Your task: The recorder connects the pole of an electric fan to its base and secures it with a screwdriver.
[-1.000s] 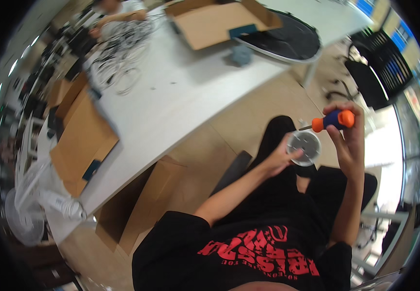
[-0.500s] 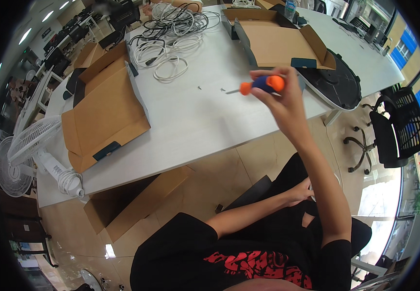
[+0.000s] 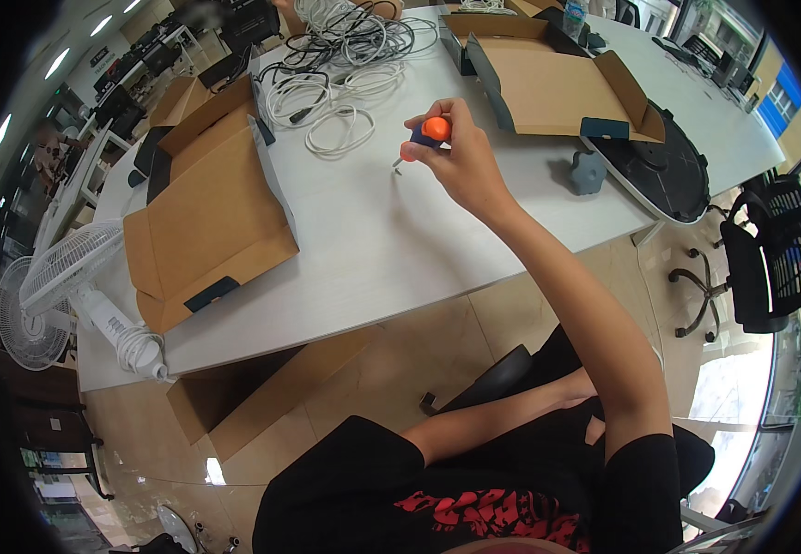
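Note:
My right hand is closed round a screwdriver with an orange and blue handle, held over the white table. Its metal shaft slants down to the left. A tiny screw lies right by the tip; whether they touch I cannot tell. Down at my lap rests my left hand, its fingers hidden behind my right forearm. On the table to the right of my right hand sits a grey lobed knob.
Flattened-open cardboard boxes lie left and far right. Tangled cables spread at the back. A white fan lies at the left edge. A round black-and-white base stands right, beyond it an office chair.
My right hand has moved left with the screwdriver, bringing the tip to the left-hand screw. The grey knob has come into view. My left hand has slipped further behind my right forearm.

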